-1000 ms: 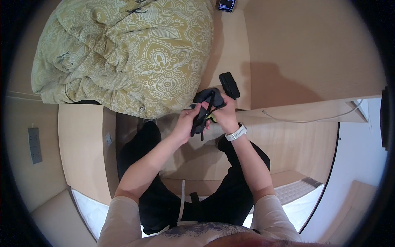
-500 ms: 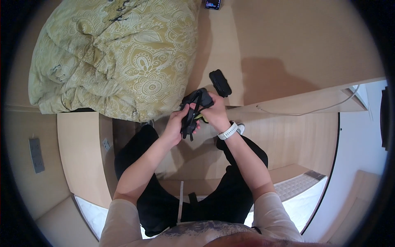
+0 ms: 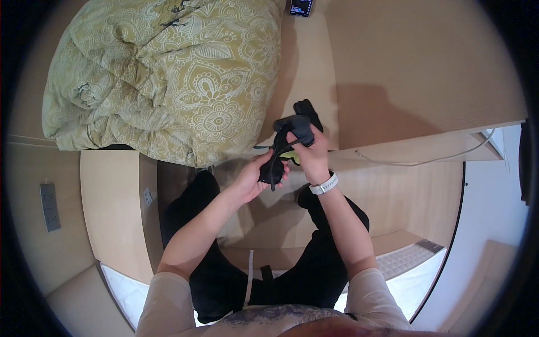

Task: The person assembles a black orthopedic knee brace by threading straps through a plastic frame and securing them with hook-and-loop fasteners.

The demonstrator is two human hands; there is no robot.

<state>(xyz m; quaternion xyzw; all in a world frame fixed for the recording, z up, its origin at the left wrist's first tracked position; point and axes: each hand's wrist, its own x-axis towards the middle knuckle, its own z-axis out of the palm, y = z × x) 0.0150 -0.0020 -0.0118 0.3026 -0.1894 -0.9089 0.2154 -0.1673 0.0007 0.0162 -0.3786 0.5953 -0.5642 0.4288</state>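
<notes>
Between my hands is a black glasses-like item (image 3: 271, 172) with rounded dark panels and a thin arm; its exact kind is hard to make out. My left hand (image 3: 254, 178) is closed round its lower part, thumb on top and fingertips showing on the far side. At its upper end, my right hand (image 3: 312, 150) pinches a dark grey rounded panel (image 3: 301, 127). A yellow-green piece (image 3: 290, 156) shows between the hands, partly hidden. Just beyond my right hand, a black case (image 3: 310, 112) lies on the wooden surface, partly covered by the held item.
A yellow-green patterned quilt (image 3: 168, 84) is heaped at the left on the wooden surface (image 3: 404, 56). A lit phone (image 3: 301, 7) lies at the far edge. A white cable (image 3: 415, 163) hangs at the right. Wall sockets (image 3: 50, 207) are at far left.
My right hand has moved right and slightly down, and the held item has turned and spread so more of its grey panel shows. The view has shifted slightly.
</notes>
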